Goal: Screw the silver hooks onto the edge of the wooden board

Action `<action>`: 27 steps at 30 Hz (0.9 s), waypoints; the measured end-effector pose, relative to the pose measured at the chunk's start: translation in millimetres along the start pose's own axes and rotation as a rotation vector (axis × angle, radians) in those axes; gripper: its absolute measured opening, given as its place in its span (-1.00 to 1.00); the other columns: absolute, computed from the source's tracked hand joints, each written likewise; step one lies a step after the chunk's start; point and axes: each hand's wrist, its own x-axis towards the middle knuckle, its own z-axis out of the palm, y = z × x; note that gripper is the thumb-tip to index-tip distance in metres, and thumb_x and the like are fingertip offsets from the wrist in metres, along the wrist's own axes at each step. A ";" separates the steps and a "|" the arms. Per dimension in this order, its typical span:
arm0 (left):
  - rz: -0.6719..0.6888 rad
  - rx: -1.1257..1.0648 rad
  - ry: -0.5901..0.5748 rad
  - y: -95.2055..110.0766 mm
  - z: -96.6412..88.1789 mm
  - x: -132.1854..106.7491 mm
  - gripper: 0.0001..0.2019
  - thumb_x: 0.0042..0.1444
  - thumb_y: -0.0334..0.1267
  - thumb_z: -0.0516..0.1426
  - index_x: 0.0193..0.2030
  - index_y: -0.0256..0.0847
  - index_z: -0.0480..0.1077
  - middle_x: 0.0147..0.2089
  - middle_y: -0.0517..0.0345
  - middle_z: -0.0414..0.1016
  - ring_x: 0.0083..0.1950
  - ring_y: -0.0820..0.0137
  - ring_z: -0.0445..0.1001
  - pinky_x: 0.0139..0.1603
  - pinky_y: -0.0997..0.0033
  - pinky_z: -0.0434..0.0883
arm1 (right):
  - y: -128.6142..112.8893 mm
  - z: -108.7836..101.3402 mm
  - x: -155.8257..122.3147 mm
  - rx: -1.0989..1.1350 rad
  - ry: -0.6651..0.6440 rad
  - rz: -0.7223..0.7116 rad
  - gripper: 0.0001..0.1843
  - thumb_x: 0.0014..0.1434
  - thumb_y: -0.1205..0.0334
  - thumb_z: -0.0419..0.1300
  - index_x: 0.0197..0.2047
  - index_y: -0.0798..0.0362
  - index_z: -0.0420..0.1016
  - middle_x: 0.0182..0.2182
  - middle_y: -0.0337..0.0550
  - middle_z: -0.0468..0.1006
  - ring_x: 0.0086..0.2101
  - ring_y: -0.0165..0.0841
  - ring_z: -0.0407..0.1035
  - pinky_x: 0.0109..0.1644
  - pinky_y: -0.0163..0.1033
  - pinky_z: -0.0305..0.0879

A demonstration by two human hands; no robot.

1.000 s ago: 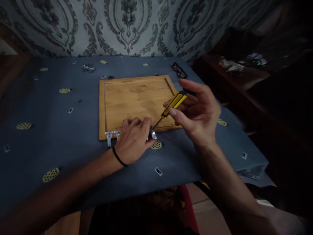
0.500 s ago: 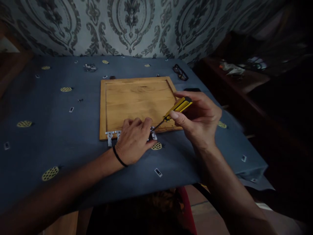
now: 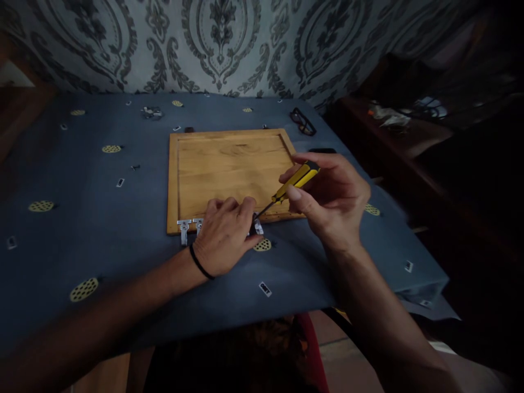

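A wooden cabinet door [image 3: 229, 169] with a raised frame lies flat on the cloth. Metal hinges [image 3: 184, 230] sit along its near edge. My left hand [image 3: 225, 234], with a black band at the wrist, is curled over that edge and grips the rightmost hinge [image 3: 258, 226] between fingers and thumb, partly hiding it. Between the thumb and fingers of my right hand [image 3: 338, 199] is a yellow and black screwdriver [image 3: 297, 182]. It slants down to the left, its tip at that hinge; any screw under the tip is too small to see.
A blue pineapple-print tablecloth [image 3: 82, 234] covers the table. Farther back lie more metal hardware [image 3: 151, 112] and a pair of glasses [image 3: 303, 121]. A dark flat object [image 3: 322, 150] rests behind my right hand. Small screws [image 3: 135, 167] lie left of the door.
My right fingers have shifted on the screwdriver handle, which has turned or moved slightly. The left hand, hinge and door stay in place.
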 end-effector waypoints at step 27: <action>0.020 0.015 0.021 -1.8 2.0 -0.3 -0.54 0.23 -0.09 0.26 0.13 -0.27 0.24 -0.05 0.00 0.56 0.06 0.10 0.47 0.09 0.07 0.29 | -2.0 -1.3 -0.5 -0.049 0.046 0.028 -0.58 0.05 0.01 0.46 0.01 -0.29 0.61 -0.27 -0.19 0.58 -0.57 -0.41 0.27 -0.55 -0.19 0.33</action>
